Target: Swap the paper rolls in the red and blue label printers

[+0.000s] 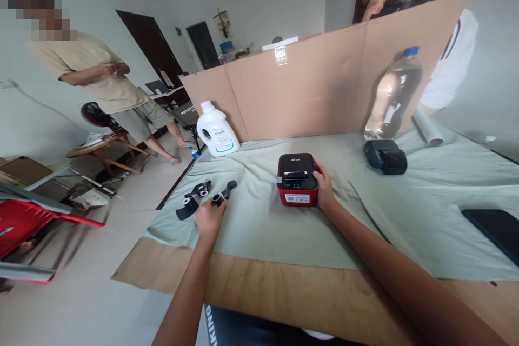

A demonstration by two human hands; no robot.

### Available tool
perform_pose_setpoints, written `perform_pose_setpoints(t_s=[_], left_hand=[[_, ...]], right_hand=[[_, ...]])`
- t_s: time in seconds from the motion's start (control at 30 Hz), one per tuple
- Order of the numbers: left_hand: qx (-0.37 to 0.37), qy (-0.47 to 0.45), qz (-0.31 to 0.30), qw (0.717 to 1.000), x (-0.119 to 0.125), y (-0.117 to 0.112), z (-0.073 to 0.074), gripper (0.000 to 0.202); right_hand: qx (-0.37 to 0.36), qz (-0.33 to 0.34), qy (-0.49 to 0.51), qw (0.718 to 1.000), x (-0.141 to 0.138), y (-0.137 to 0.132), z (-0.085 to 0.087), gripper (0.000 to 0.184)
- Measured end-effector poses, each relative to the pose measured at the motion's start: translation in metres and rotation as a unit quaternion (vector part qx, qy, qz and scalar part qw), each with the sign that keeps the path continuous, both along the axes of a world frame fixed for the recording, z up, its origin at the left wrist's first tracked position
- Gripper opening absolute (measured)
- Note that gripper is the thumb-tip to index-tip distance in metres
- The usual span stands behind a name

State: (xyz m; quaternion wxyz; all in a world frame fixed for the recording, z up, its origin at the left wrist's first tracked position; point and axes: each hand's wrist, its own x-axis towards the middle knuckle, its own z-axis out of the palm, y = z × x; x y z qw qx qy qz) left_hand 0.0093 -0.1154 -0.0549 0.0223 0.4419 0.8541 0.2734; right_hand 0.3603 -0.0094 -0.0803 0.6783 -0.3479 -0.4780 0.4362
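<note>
My left hand is closed around a small roll of black strip, whose loose dark end trails onto the cloth to the right. Beside it lie a second black roll with a white core and another black roll with a loose strip. Near the middle of the table stands a red and black printer, a slip of paper with a dark strip showing at the slot in its top. My right hand grips the printer's right side, thumb at the upper edge; some fingers are hidden.
Light green cloth covers the wooden table. A white detergent bottle, a large clear bottle and a black device stand before a cardboard screen. At right lies a black flat object. A person stands left.
</note>
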Motion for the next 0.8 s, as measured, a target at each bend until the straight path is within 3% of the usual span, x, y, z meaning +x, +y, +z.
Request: perform_pose_setpoints(t_s=[0.13, 0.23, 0.27, 0.33, 0.4, 0.43, 0.5, 0.57, 0.67, 0.8], left_hand=[[-0.029, 0.015, 0.007, 0.999, 0.006, -0.016, -0.003, 0.035], [0.084, 0.057, 0.003, 0.995, 0.025, -0.023, 0.01, 0.069], [0.141, 0.06, -0.024, 0.988, 0.036, -0.024, 0.014, 0.072], [0.21, -0.005, -0.144, 0.967, 0.064, -0.019, 0.019, 0.061], [0.169, -0.173, -0.298, 0.923, 0.099, -0.003, 0.018, 0.056], [0.139, -0.272, -0.339, 0.89, 0.116, 0.008, 0.016, 0.058], [0.1, -0.408, -0.373, 0.827, 0.143, 0.033, 0.013, 0.056], [0.102, -0.494, -0.37, 0.78, 0.152, 0.056, 0.014, 0.052], [0.121, -0.541, -0.341, 0.759, 0.124, 0.082, 0.028, 0.046], [0.19, -0.544, -0.269, 0.772, 0.034, 0.107, 0.056, 0.042]], right_hand=[[-0.01, -0.019, -0.019, 1.0, 0.0, -0.002, 0.002, 0.053], [-0.038, -0.021, -0.062, 0.997, 0.009, -0.014, 0.001, 0.054], [-0.04, -0.008, -0.083, 0.996, 0.014, -0.019, 0.0, 0.056], [-0.014, 0.032, -0.152, 0.988, 0.025, -0.032, -0.002, 0.061], [0.034, 0.05, -0.26, 0.964, 0.033, -0.044, -0.003, 0.075], [0.057, 0.043, -0.311, 0.948, 0.035, -0.048, -0.003, 0.086], [0.082, 0.007, -0.378, 0.922, 0.031, -0.053, 0.0, 0.102], [0.082, -0.027, -0.401, 0.912, 0.017, -0.05, 0.005, 0.103], [0.079, -0.028, -0.394, 0.915, -0.026, -0.031, 0.02, 0.099], [0.12, 0.045, -0.342, 0.931, -0.118, 0.013, 0.051, 0.098]])
